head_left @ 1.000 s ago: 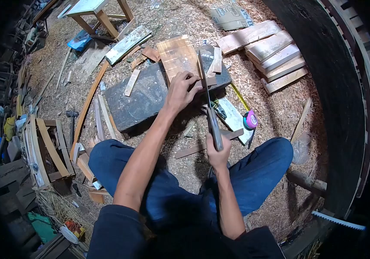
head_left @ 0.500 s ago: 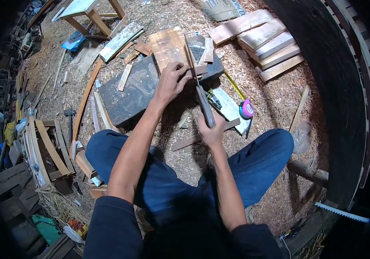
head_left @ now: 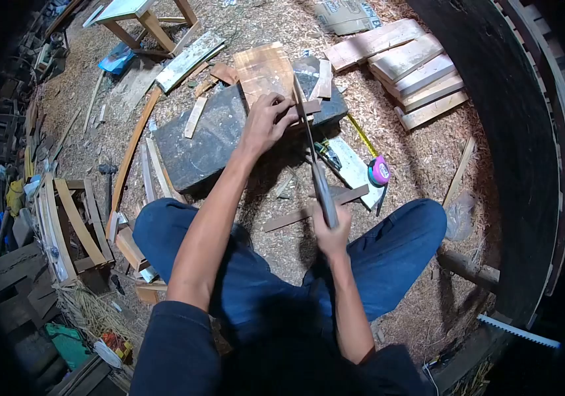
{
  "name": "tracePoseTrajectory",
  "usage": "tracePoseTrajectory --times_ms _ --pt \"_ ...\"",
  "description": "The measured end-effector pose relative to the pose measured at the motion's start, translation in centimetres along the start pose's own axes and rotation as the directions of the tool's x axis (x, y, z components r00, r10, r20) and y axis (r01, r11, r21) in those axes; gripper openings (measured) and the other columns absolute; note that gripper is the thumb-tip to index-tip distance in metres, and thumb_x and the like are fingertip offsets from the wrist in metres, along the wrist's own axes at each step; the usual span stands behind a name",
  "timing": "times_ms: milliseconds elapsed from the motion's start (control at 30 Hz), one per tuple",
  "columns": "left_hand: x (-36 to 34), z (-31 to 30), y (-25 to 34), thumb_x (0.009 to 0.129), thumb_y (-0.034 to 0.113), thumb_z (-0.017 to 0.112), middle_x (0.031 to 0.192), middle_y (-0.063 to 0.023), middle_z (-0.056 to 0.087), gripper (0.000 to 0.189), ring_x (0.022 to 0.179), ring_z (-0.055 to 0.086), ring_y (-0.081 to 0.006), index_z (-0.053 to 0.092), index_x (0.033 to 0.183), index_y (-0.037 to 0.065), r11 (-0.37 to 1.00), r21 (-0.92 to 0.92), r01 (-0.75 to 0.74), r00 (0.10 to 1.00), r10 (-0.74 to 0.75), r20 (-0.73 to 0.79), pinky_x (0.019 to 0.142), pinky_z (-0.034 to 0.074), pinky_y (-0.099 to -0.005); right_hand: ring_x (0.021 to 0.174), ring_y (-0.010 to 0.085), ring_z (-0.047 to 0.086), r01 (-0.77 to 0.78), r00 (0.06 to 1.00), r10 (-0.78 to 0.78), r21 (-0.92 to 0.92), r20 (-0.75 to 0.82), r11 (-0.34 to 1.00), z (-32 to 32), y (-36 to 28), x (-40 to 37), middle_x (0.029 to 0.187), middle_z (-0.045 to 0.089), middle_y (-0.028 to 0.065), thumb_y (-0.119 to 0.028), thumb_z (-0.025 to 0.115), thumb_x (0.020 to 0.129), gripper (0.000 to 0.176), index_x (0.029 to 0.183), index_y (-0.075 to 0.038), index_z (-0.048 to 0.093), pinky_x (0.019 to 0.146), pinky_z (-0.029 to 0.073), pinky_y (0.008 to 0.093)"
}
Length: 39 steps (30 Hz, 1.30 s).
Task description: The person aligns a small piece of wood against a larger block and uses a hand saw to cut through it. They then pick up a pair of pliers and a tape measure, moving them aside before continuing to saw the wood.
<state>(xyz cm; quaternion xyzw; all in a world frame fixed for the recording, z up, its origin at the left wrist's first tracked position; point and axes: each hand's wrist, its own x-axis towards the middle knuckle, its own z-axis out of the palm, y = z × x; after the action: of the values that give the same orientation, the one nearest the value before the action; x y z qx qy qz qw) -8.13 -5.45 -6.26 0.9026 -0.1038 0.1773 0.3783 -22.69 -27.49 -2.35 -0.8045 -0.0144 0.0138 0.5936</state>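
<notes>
Left hand (head_left: 268,122): fingers curling, pinching a short brown wooden strip (head_left: 312,106) beside a pale-brown wooden block (head_left: 264,71). Right hand (head_left: 332,230): fingers wrapping a long grey-handled saw (head_left: 323,190), blade crossing the strip. Hazard: strip twisting under uneven pressure, blade skipping towards left fingertips.

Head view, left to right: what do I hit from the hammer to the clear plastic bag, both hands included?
Hammer → left hand → right hand → tape measure → clear plastic bag.
</notes>
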Motion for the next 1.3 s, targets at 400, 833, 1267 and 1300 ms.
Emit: tracePoseTrajectory --times_ms 400,833,1267,1300 --pt "0.8 -0.4 0.4 0.082 0.018 0.072 0.098 -0.0163 0.062 0.029 0.092 0.058 -0.0348 0.069 0.106 0.002 0.999 -0.012 -0.037 0.999 0.037 -0.018 0.084 0.047 -0.0425 0.050 0.0082 0.044 0.116 0.991 -0.116 -0.002 -0.068 0.993 0.1 -0.8 0.9 0.052 0.045 0.0029 -0.008 0.063 0.085 0.024 0.065 0.000 0.054 0.047 0.034 0.0296" --pt "-0.1 0.0 0.4 0.084 0.018 0.071 0.099 -0.0178 0.064 0.030 0.094 0.060 -0.0352 0.069 0.106 -0.002 0.999 -0.002 -0.052 0.999 0.052 0.002 0.085 0.047 -0.0414 0.050 0.0106 0.047 -0.019 1.000 0.020 -0.018 0.024 1.000 1.7 -1.0 3.7 0.053 0.049 0.0060 -0.008 0.062 0.084 0.020 0.068 0.002 0.055 0.047 0.037 0.0314" --pt "0.3 -0.2 0.4 0.082 0.020 0.073 0.097 -0.0175 0.063 0.031 0.093 0.060 -0.0349 0.070 0.104 -0.002 1.000 -0.022 -0.014 1.000 0.014 0.003 0.084 0.047 -0.0412 0.051 0.0089 0.047 -0.032 0.999 0.032 -0.018 0.012 0.999 2.3 -1.1 5.3 0.053 0.049 0.0044 -0.006 0.065 0.083 0.017 0.069 0.001 0.059 0.047 0.037 0.0293" --pt "-0.2 -0.1 0.4 0.082 0.020 0.073 0.097 -0.0175 0.063 0.031 0.093 0.060 -0.0349 0.070 0.104 -0.002 1.000 -0.021 -0.005 1.000 0.005 0.007 0.084 0.047 -0.0412 0.052 0.0086 0.047 -0.007 1.000 0.007 -0.002 0.021 1.000 1.9 -0.6 4.0 0.054 0.049 0.0042 -0.006 0.065 0.083 0.015 0.071 0.002 0.060 0.048 0.037 0.0291"
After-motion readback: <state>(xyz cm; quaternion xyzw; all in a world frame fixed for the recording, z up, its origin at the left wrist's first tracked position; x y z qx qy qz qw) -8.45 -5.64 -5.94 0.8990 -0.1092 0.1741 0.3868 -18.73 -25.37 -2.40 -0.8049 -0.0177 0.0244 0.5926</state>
